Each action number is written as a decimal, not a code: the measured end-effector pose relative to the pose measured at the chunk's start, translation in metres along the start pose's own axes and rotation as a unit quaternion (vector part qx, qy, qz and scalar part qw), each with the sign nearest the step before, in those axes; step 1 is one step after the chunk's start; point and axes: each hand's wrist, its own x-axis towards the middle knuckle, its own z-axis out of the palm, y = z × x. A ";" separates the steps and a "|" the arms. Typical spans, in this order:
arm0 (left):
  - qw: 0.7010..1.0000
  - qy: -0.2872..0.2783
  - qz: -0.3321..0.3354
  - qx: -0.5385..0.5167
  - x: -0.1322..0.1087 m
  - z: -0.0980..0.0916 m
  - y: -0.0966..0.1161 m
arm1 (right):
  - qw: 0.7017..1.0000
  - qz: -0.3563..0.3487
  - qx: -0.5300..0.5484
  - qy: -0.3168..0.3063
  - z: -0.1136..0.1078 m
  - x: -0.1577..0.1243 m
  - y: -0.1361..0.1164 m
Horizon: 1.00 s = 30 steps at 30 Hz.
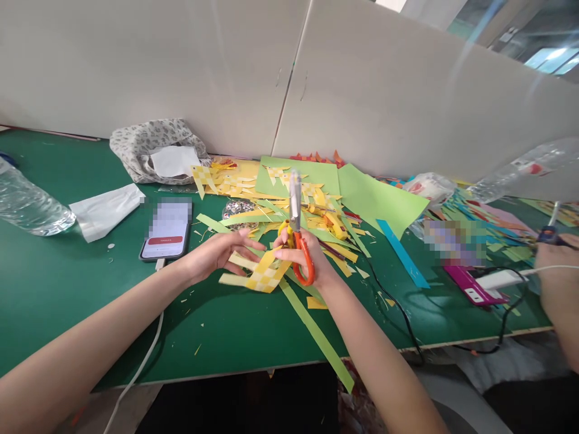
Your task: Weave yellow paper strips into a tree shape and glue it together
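My right hand (310, 256) grips a pair of scissors (296, 205) with orange handles, the blades pointing up and away from me. A woven fish-like piece of yellow and cream paper strips (266, 272) hangs at the fingers of that hand, its loose ends pointing left. Just left of it, my left hand (228, 253) has its fingers stretched out and apart, close to the strips; whether a fingertip touches them I cannot tell. Behind the hands lie similar woven yellow pieces (235, 184) and a yellow-handled tool (335, 223).
A phone (166, 232) on a white cable and a water bottle (31, 199) are left. Green paper sheets (384, 196), a blue strip (402, 253) and a magenta power strip (470, 286) are right. Another person's hand (561, 265) holds a tool at the far right.
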 end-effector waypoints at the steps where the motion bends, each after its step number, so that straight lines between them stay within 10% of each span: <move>1: 0.999 -0.010 -0.013 0.045 0.000 0.001 -0.001 | 1.000 0.009 -0.013 -0.021 0.001 -0.001 0.000; 7: 0.986 -0.061 -0.043 0.151 0.002 0.003 -0.013 | 0.991 -0.006 -0.135 0.002 0.011 -0.003 0.003; 15: 0.987 0.159 -0.013 0.030 0.009 0.000 -0.012 | 0.879 -0.177 -0.365 0.249 0.007 -0.005 0.005; 30: 0.966 0.238 0.092 -0.027 0.011 -0.005 -0.013 | 0.776 -0.127 -0.607 0.115 -0.001 0.000 0.009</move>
